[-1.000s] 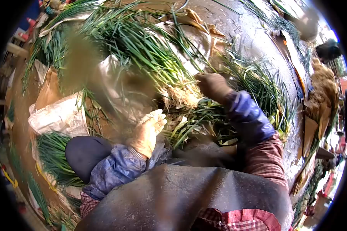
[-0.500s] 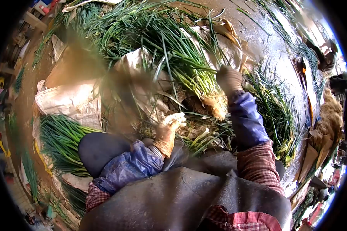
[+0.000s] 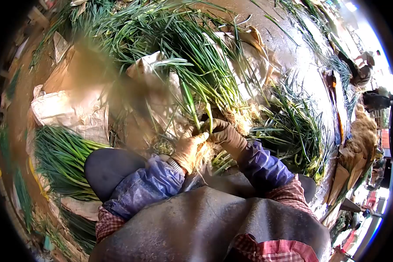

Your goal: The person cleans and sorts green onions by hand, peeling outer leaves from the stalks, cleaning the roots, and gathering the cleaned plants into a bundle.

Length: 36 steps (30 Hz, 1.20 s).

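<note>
My gloved left hand is closed around the root end of a couple of green onions, just in front of my apron. Pale roots hang below its fingers. My right hand, in a darker glove, pinches the stalks close beside the left hand's fingertips. Their green leaves point away from me. Just beyond the hands lies a large heap of green onions, its root ends toward me. A smaller bundle of green onions rests by my left knee, with stems toward the knee.
Pale sacking lies on the ground at left, and another piece under the heap. Discarded leaves are piled by my right knee. A dark apron covers my lap. At far right, a person is partly visible.
My right hand has come from the heap back to my left hand, bringing green onions. The left hand, earlier with no onions visible in it, now grips their root end.
</note>
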### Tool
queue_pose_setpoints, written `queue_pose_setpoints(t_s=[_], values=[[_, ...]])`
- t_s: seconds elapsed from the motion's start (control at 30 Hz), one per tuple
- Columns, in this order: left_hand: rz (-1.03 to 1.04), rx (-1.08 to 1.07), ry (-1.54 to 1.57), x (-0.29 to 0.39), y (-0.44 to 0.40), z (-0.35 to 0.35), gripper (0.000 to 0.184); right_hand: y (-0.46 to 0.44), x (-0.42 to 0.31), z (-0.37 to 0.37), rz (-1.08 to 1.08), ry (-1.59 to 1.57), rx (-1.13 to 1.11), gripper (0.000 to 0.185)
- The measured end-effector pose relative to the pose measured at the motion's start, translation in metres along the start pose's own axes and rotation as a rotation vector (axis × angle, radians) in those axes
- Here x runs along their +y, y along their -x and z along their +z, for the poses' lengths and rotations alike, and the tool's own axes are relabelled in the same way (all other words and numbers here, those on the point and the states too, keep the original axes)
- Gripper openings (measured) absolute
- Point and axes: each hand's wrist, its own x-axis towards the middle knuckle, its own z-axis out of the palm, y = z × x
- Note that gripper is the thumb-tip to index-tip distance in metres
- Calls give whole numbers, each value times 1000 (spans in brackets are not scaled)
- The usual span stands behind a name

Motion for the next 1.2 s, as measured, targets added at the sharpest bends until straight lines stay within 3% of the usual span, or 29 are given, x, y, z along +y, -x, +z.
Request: queue_pose_setpoints(t_s=[0.07, 0.17, 0.3, 0.4, 0.5, 0.53, 0.57, 0.63, 0.7, 0.77, 0.8, 0.83, 0.9, 0.97, 1.03, 1.1, 1.2], values=[[24, 50, 165, -8, -5, 7, 20, 12, -19, 15, 25, 91, 66, 24], [174, 45, -5, -14, -15, 0, 15, 23, -28, 15, -47, 153, -52, 19], [288, 57, -175, -14, -8, 9, 25, 34, -37, 19, 50, 224, 334, 19], [444, 117, -477, -10, -3, 15, 29, 43, -49, 16, -2, 373, 388, 18], [487, 86, -496, -9, 2, 22, 31, 51, -51, 19, -41, 427, 452, 21], [482, 54, -494, -9, 2, 22, 32, 55, -52, 20, -56, 443, 479, 22], [229, -17, -351, -4, 11, 25, 34, 57, -54, 22, -59, 447, 484, 22], [211, -121, -345, -6, 21, 40, 37, 60, -56, 27, -125, 329, 521, 24], [271, -134, -536, -14, 15, 40, 38, 61, -54, 26, -113, 224, 460, 25], [19, -103, -216, -12, 22, 40, 32, 60, -49, 31, -161, 236, 499, 25], [167, -81, -309, -16, 15, 39, 28, 57, -38, 24, -183, 288, 546, 23], [169, -76, -432, -16, 13, 33, 27, 53, -23, 11, -204, 341, 593, 22], [233, -57, -441, -23, 6, 29, 27, 53, -21, 5, -216, 477, 559, 18], [314, -60, -553, -28, -5, 19, 25, 54, -22, 8, -328, 854, 439, 15], [396, -88, -614, -26, -6, 16, 26, 58, -30, 33, -174, 896, 456, 10], [354, -103, -625, -23, -1, 18, 27, 53, -19, 14, -208, 1127, 293, 13], [395, -99, -771, -22, 7, 21, 19, 61, -27, 8, -187, 1201, 157, 15]])
